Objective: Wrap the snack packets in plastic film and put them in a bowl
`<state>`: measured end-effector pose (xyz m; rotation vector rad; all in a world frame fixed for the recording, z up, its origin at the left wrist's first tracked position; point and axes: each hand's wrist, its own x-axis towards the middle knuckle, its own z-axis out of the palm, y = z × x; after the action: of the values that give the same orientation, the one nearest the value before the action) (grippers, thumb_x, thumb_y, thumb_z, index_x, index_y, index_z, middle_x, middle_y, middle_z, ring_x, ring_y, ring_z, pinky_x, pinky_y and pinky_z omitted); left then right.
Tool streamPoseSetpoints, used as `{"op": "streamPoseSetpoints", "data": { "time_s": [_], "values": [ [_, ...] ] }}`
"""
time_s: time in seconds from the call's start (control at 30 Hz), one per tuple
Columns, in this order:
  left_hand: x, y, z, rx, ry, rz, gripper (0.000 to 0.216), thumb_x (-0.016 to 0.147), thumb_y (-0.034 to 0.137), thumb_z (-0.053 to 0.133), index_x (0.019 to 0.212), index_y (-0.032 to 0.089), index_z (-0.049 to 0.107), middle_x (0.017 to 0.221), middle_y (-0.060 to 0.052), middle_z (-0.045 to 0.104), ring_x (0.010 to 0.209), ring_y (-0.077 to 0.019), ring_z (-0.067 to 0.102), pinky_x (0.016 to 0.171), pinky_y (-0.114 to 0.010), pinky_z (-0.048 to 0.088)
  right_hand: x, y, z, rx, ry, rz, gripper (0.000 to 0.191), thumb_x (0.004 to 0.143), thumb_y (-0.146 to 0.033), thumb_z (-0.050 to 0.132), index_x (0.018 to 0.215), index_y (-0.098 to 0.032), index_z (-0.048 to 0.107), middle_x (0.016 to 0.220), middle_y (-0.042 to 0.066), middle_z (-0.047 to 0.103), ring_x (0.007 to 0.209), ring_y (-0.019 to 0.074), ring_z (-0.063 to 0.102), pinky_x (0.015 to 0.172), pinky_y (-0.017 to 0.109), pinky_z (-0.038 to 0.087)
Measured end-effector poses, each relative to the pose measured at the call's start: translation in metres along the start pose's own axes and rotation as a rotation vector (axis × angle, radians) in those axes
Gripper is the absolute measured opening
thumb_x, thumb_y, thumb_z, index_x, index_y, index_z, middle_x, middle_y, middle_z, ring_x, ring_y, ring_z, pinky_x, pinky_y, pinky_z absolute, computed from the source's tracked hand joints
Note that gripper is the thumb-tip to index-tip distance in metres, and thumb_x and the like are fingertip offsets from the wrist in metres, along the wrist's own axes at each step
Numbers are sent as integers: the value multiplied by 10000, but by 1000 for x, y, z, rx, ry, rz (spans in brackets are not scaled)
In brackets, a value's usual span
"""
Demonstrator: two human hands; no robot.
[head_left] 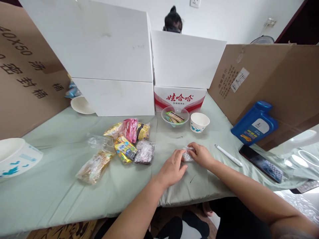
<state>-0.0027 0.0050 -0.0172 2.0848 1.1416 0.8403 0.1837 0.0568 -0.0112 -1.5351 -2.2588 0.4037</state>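
My left hand [172, 168] and my right hand [202, 155] meet over a small clear plastic packet [187, 155] on the pale green tablecloth [59, 186]. Both hands pinch the packet from either side, fingers curled on it. To the left lies a pile of snack packets [129, 139], among them a pink one, yellow ones and a silvery one. A clear bowl [175, 117] with wrapped sticks and a white paper cup [199, 122] stand just beyond my hands.
White boxes [109, 66] and brown cardboard [274, 76] wall in the table. A white pen [228, 155], a black phone [261, 163] and a blue jug [254, 123] lie at the right. White bowls sit at the far left [15, 156]. A person's head [172, 21] shows behind the boxes.
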Motion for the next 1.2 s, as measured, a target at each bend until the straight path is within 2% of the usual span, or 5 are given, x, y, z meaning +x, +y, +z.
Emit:
{"op": "streamPoseSetpoints", "data": {
  "time_s": [0.37,0.67,0.9,1.03,1.2],
  "values": [
    [3,11,-4,182,-164,42,243,833,106,564,1067,137,626,1260,-129,576,1153,-252,567,1034,-403,460,3,4,-5,-199,261,-178,223,882,-163,494,1065,-181,620,1094,140,609,1013,273,572,886,417,464],
    [2,19,-4,364,-110,54,122,835,179,614,946,179,665,1085,-88,644,1104,-273,556,989,-448,473,-14,2,25,-125,99,-451,326,884,-73,462,1146,-181,624,1083,116,633,996,249,547,889,435,505],
    [-15,7,-83,729,406,-244,635,745,181,715,1336,258,493,1515,-121,326,1433,-414,145,1115,-632,198,-22,-2,18,-121,136,-466,332,925,-135,449,1203,-211,615,1123,116,642,1034,258,572,892,454,529],
    [-30,-8,-112,812,162,-479,594,682,183,754,1243,274,582,1364,-103,492,1279,-374,401,1024,-509,385,-24,-4,15,-100,129,-457,290,922,-176,482,1173,-211,621,1130,116,651,1045,264,582,901,471,528],
    [-26,-9,-102,774,11,-396,401,786,116,609,1175,206,642,1190,-103,578,1087,-292,525,930,-387,447,-23,-2,15,-57,91,-447,186,940,-202,499,1051,-212,648,1067,95,684,1005,236,603,870,412,537]
  ]
}}
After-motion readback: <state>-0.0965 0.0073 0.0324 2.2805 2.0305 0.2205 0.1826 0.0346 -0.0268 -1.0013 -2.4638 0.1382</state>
